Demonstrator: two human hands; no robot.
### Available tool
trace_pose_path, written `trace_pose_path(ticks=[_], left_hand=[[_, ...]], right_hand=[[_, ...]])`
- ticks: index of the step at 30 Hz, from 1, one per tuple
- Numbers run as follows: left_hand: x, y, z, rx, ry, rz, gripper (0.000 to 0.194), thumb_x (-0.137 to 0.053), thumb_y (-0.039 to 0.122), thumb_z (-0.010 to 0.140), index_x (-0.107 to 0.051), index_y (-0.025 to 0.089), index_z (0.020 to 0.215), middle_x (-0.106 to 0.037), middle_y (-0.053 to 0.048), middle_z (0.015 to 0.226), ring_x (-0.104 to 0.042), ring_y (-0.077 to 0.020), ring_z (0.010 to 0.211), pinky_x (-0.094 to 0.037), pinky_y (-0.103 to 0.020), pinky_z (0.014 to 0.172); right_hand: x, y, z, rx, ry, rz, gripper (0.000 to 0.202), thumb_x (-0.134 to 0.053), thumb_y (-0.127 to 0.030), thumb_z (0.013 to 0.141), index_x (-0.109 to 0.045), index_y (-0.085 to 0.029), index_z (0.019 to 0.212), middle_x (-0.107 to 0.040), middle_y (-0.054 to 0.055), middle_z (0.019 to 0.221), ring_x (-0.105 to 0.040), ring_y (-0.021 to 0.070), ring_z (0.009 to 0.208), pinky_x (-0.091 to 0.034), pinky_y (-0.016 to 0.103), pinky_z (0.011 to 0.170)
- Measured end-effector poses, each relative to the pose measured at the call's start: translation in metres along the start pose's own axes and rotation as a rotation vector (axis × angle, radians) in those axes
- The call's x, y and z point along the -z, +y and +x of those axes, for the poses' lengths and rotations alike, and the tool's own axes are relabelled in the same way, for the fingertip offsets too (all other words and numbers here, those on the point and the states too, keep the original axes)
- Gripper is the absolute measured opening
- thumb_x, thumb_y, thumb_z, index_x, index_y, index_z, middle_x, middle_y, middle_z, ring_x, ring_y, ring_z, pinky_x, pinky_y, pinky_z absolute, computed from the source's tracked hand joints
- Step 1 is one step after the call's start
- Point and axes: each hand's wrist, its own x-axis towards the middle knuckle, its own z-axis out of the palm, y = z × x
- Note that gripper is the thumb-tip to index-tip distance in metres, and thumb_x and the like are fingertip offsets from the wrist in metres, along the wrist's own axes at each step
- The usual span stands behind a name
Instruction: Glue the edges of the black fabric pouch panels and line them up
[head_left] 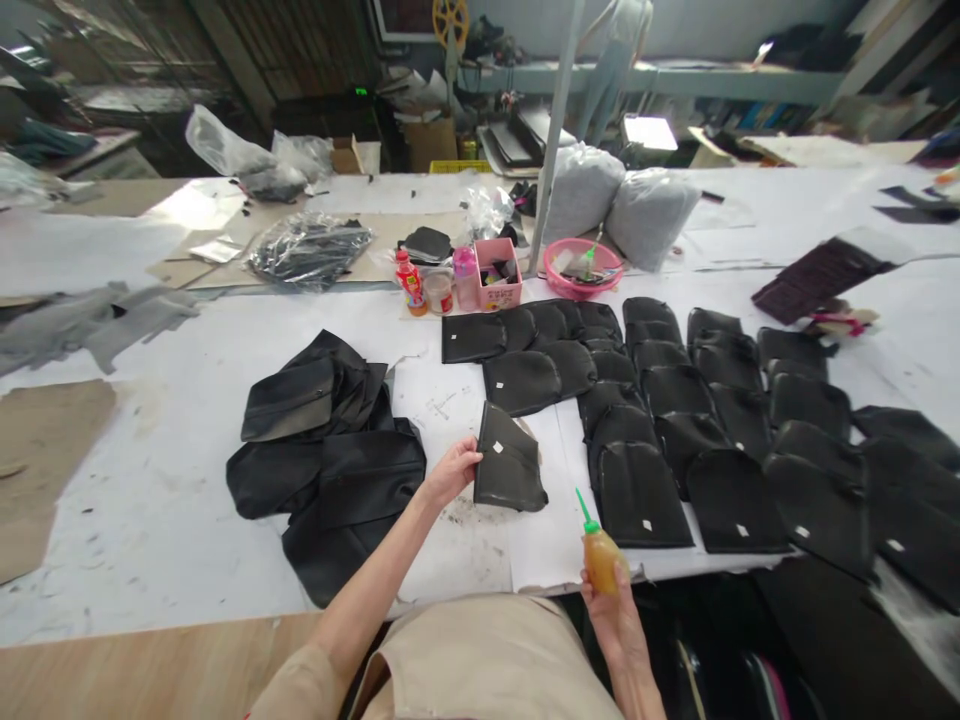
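Observation:
My left hand (pixel 453 472) pinches the left edge of a black leather-like piece (pixel 510 465) with a small white tag, held just over the white table covering. In my right hand (pixel 616 610) is a glue bottle (pixel 602 558), amber-filled, its green nozzle pointing up and to the left. A loose heap of black pieces (pixel 352 470) lies left of my left hand. To the right, overlapping rows of similar black pieces (pixel 641 490) cover the table, several showing white tags. Most of my right fingers are hidden behind the bottle.
Behind the rows stand a pink basket (pixel 581 270), a pink box (pixel 499 275) and a red-capped drink bottle (pixel 410 283). A metal pole (pixel 555 130) rises from the table. Stuffed plastic bags (pixel 651 215) sit farther back. A person (pixel 616 65) stands in the background.

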Motion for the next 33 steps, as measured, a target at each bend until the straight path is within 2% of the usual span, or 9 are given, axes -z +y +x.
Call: trace_pose_path(ticks=[5,9,13,16,18,21,24,29,33], left_hand=[[0.002,0.045,0.036,-0.143,0.002,-0.028,0.025,-0.074,0.032,0.066,-0.053,0.020,0.074,-0.062,-0.001,0.070,-0.061,-0.0151,0.066,-0.049,-0.027,0.062],[0.011,0.066,0.074,-0.222,0.080,0.018,0.023,-0.067,0.032,0.067,-0.057,0.019,0.083,-0.068,-0.004,0.080,-0.067,-0.0202,0.079,-0.053,-0.030,0.070],[0.025,0.069,0.113,-0.215,0.184,0.029,0.025,-0.061,0.033,0.067,-0.056,0.019,0.088,-0.072,-0.005,0.090,-0.069,-0.0230,0.090,-0.056,-0.034,0.078],[0.039,0.062,0.137,-0.178,0.221,-0.025,0.025,-0.059,0.030,0.065,-0.055,0.020,0.087,-0.072,-0.004,0.089,-0.070,-0.0229,0.091,-0.056,-0.034,0.079],[0.052,0.055,0.147,-0.161,0.248,-0.065,0.022,-0.058,0.027,0.063,-0.053,0.020,0.083,-0.071,-0.003,0.084,-0.070,-0.0220,0.088,-0.056,-0.033,0.078],[0.071,0.047,0.150,-0.127,0.268,-0.071,0.019,-0.059,0.026,0.062,-0.051,0.020,0.078,-0.069,-0.001,0.076,-0.070,-0.0207,0.081,-0.056,-0.032,0.074],[0.085,0.044,0.147,-0.088,0.312,0.073,0.018,-0.064,0.026,0.065,-0.048,0.020,0.071,-0.065,0.000,0.068,-0.067,-0.0173,0.070,-0.054,-0.029,0.067],[0.091,0.045,0.148,-0.041,0.449,0.360,0.027,-0.068,0.026,0.074,-0.043,0.020,0.065,-0.055,0.004,0.057,-0.056,-0.0114,0.054,-0.047,-0.025,0.057],[0.095,0.043,0.130,-0.043,0.601,0.481,0.016,-0.066,0.022,0.081,-0.052,0.019,0.074,-0.062,0.000,0.067,-0.063,-0.0159,0.070,-0.050,-0.028,0.068]], right_hand=[[0.001,0.001,0.010,-0.013,0.028,0.035,0.043,-0.087,-0.045,0.067,-0.071,-0.025,0.101,-0.075,-0.001,0.088,-0.070,0.0136,0.067,-0.057,0.021,0.054],[-0.002,0.003,0.017,-0.042,0.085,0.051,0.047,-0.090,-0.043,0.059,-0.072,-0.024,0.098,-0.075,-0.001,0.084,-0.070,0.0143,0.064,-0.057,0.022,0.052],[-0.007,0.006,0.017,-0.017,0.070,0.012,0.037,-0.085,-0.044,0.067,-0.073,-0.028,0.097,-0.075,0.000,0.084,-0.071,0.0170,0.065,-0.060,0.026,0.051],[-0.008,0.009,0.017,0.005,0.055,-0.057,0.028,-0.080,-0.044,0.072,-0.072,-0.032,0.097,-0.075,0.000,0.082,-0.073,0.0185,0.064,-0.062,0.028,0.051],[-0.006,0.011,0.018,0.010,0.082,-0.065,0.030,-0.081,-0.045,0.071,-0.072,-0.033,0.097,-0.075,0.000,0.082,-0.073,0.0185,0.064,-0.062,0.027,0.050],[-0.003,0.014,0.022,0.002,0.137,-0.052,0.038,-0.085,-0.048,0.063,-0.071,-0.034,0.095,-0.074,0.002,0.084,-0.073,0.0200,0.062,-0.062,0.029,0.048],[-0.004,0.015,0.026,-0.007,0.166,-0.051,0.046,-0.090,-0.047,0.054,-0.072,-0.035,0.094,-0.073,0.004,0.087,-0.072,0.0214,0.062,-0.062,0.032,0.049],[-0.017,0.011,0.026,-0.019,0.151,-0.113,0.044,-0.090,-0.052,0.054,-0.073,-0.038,0.091,-0.072,0.006,0.089,-0.072,0.0224,0.063,-0.060,0.036,0.049],[-0.025,0.007,0.025,-0.017,0.099,-0.172,0.048,-0.087,-0.061,0.058,-0.072,-0.038,0.098,-0.072,0.004,0.088,-0.070,0.0183,0.063,-0.058,0.031,0.049]])
